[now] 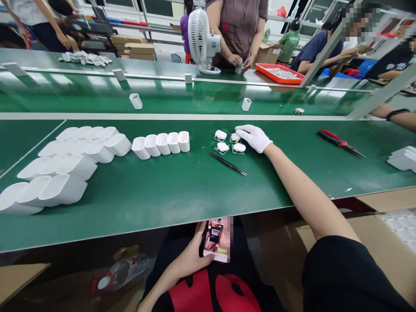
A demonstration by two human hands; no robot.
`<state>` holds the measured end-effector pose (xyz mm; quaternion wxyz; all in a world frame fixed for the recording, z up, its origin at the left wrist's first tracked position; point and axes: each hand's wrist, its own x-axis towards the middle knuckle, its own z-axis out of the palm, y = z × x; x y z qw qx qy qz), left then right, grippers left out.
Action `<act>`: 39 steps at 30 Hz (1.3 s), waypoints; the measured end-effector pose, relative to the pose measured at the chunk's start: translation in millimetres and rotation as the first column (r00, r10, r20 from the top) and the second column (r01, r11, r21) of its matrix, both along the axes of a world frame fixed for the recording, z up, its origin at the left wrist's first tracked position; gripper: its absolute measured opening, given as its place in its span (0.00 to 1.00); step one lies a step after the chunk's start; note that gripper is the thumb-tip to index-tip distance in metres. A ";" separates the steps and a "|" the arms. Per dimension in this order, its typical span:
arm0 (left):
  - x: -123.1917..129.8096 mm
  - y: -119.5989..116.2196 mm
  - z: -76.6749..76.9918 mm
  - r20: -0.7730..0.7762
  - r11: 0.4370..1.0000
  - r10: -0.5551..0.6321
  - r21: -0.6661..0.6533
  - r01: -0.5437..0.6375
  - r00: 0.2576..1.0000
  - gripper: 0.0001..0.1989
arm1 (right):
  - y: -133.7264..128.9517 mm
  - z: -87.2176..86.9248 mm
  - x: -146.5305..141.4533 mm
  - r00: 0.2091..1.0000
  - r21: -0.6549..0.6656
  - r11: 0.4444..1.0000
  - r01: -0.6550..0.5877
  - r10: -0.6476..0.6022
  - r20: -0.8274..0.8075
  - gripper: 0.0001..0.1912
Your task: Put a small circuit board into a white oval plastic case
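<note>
My bare left hand (191, 255) is wrapped around a smartphone (216, 240) with a lit screen, low over my lap below the table edge. On the table, my right hand (255, 138), in a white glove, has its fingertips on a small circuit board (235, 138) with a white puffy top. Its fingers partly cover that board. Beside it sit more such boards, one at the near left (222, 148) and one at the near right (239, 148). Black tweezers (228, 164) lie just in front of them.
White plastic housings stand in a short row (163, 144) and a larger group (68, 164) at left. Red-handled pliers (340, 143) lie at right. Beyond a white rail, housings sit on a green conveyor (195, 97). A fan (199, 39) and a co-worker (240, 34) are across.
</note>
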<state>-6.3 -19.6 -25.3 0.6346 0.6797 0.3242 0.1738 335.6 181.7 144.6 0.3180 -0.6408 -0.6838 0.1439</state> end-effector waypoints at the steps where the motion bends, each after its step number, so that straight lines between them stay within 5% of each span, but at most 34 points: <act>1: -0.1 -0.1 -0.2 0.004 1.000 0.002 0.002 -0.002 1.000 0.46 | 0.1 0.0 -0.1 1.000 -0.001 1.000 -0.001 0.001 -0.001 0.18; 21: 2.1 -0.4 -11.3 -0.029 0.999 0.034 0.029 -0.033 0.999 0.47 | -0.2 -2.8 -0.2 1.000 0.021 1.000 -0.008 0.008 -0.012 0.17; 26: -0.9 -1.8 -18.9 -0.025 1.000 0.025 -0.014 -0.026 0.999 0.46 | 9.3 -9.9 10.3 0.990 0.071 0.988 0.137 -0.134 -0.045 0.18; 28: -3.2 -3.6 -31.3 -0.009 0.998 0.041 -0.052 -0.041 0.999 0.47 | 17.5 -12.4 26.6 0.950 0.116 0.943 0.311 -0.305 -0.065 0.21; 33: -6.3 -4.6 -58.9 0.073 0.985 0.079 -0.157 -0.066 0.994 0.50 | 43.1 -11.2 88.2 0.749 0.148 0.734 0.663 -0.656 -0.098 0.26; 39: -12.9 -3.0 -51.7 0.022 0.983 0.034 -0.181 -0.029 0.999 0.45 | 79.0 -7.5 145.1 0.569 0.149 0.552 0.820 -0.815 -0.114 0.38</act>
